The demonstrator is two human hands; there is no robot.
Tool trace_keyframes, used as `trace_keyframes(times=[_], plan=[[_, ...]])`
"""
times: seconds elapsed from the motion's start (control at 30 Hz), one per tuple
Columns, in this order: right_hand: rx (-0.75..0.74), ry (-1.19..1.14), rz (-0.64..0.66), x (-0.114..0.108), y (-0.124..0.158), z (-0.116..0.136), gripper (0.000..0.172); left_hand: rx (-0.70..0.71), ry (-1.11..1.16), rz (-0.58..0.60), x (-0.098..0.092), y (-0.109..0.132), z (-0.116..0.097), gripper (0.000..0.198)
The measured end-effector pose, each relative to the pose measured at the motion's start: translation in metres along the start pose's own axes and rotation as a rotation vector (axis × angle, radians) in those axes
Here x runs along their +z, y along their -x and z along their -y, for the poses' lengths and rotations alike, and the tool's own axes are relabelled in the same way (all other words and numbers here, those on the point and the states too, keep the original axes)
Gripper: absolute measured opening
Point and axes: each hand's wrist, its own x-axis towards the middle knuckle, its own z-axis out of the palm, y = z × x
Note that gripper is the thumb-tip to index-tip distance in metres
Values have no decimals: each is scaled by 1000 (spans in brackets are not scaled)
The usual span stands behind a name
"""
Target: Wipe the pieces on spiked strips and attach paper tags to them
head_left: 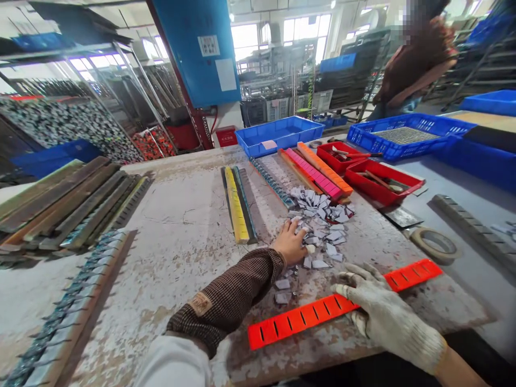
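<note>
My left hand (pixel 290 243), bare below a brown checked sleeve cover, reaches to the near left side of a heap of small white-and-grey flat pieces (pixel 324 209). Its fingers are apart and touch the edge of the heap; nothing shows in its grasp. In a white knitted glove, my right hand (pixel 387 306) grips a bright orange slotted bar (pixel 302 320) around its middle. The bar lies slantwise near the table's front edge, its left end closer to me. A few loose pieces (pixel 282 290) lie between the bar and my left forearm.
Beyond my left hand lie a yellow slotted bar (pixel 237 207) and a pink bar (pixel 312 172). Red trays (pixel 382 185) with tools and a tape roll (pixel 435 244) are at right. Stacked bars (pixel 64 207) occupy the left. Blue crates (pixel 280 131) stand behind; a person (pixel 411 70) is farther back.
</note>
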Motion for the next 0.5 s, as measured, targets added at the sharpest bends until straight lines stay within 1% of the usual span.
trace_keyframes(times=[0.07,0.17,0.27,0.33,0.4,0.5], plan=[[-6,-12,1,-2,1,-3,50,37,28,-3,6,21,-7,48],[10,-38,50,-7,0,-1,57,79,91,-19,8,49,-12,33],[32,-90,98,-12,-2,9,69,57,178,-50,5,58,-13,24],[30,-126,102,-16,-3,16,71,1,248,-85,3,58,-12,22],[32,-143,70,-19,-5,20,63,-70,324,-134,1,58,-10,21],[77,-135,-31,-18,-9,22,41,-167,453,-209,-3,61,-6,15]])
